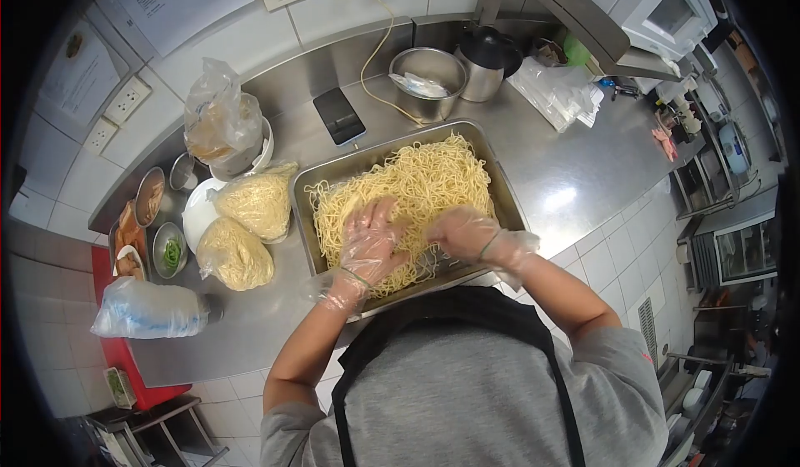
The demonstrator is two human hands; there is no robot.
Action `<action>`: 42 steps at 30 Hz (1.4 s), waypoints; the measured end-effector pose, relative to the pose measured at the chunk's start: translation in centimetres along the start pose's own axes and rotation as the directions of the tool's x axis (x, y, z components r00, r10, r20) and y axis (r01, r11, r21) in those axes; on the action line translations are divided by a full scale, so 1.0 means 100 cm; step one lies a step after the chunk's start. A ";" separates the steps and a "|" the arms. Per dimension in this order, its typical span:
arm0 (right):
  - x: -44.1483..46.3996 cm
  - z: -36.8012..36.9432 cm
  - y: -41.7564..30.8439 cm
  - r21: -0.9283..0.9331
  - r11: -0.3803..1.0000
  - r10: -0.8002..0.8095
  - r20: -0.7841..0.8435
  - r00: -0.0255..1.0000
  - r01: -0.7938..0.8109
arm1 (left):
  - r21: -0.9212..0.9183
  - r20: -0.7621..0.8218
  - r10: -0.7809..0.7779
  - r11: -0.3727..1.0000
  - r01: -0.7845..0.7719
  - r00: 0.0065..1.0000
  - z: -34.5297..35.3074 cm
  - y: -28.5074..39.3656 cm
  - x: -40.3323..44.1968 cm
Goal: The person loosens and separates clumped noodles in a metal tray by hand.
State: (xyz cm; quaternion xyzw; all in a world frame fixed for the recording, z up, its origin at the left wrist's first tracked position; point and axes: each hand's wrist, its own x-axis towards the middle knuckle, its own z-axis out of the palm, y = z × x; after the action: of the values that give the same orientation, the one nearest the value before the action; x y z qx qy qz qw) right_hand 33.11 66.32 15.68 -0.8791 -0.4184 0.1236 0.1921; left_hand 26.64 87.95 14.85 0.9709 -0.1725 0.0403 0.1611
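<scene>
A deep rectangular metal pan (505,185) holds a thick bed of yellow noodles (442,171), heaped toward its far side and thinner near me. Both my hands wear clear plastic gloves, banded at the wrists. My left hand (372,235) lies on the noodles at the left-centre, its fingers stretched out. Over the right part of the pan, my right hand (463,233) has its fingers curled in toward some noodles, the tips partly hidden. Between and below the hands, a bit of the pan's bottom shows.
Left of the pan are two bags of noodles (236,253), a bowl of chopped greens (169,250) and a roll of plastic bags (150,307). Behind it lie a black phone (339,117), a steel bowl (428,75) and a thermal jug (482,65). Plastic bags (554,92) lie at right.
</scene>
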 end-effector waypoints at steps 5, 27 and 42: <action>-0.002 0.017 -0.004 -0.267 0.959 0.091 -0.024 0.996 -0.094 | 0.019 -0.012 -0.048 0.999 0.049 0.999 -0.002 -0.006 0.000; -0.032 -0.047 -0.005 0.622 0.775 0.162 -0.027 0.986 -0.111 | -0.588 -0.149 0.059 0.797 -0.136 0.987 -0.034 0.046 0.010; -0.065 0.000 -0.011 0.801 0.585 0.289 -0.350 0.891 0.125 | -0.768 0.207 -0.158 0.586 0.261 0.965 -0.008 0.051 0.018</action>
State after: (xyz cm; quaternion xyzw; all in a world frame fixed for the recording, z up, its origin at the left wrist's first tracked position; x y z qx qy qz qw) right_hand 28.33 61.85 16.51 -0.7176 -0.2181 0.1043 0.6531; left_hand 26.50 83.14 17.38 0.8145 -0.0661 -0.1158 0.5647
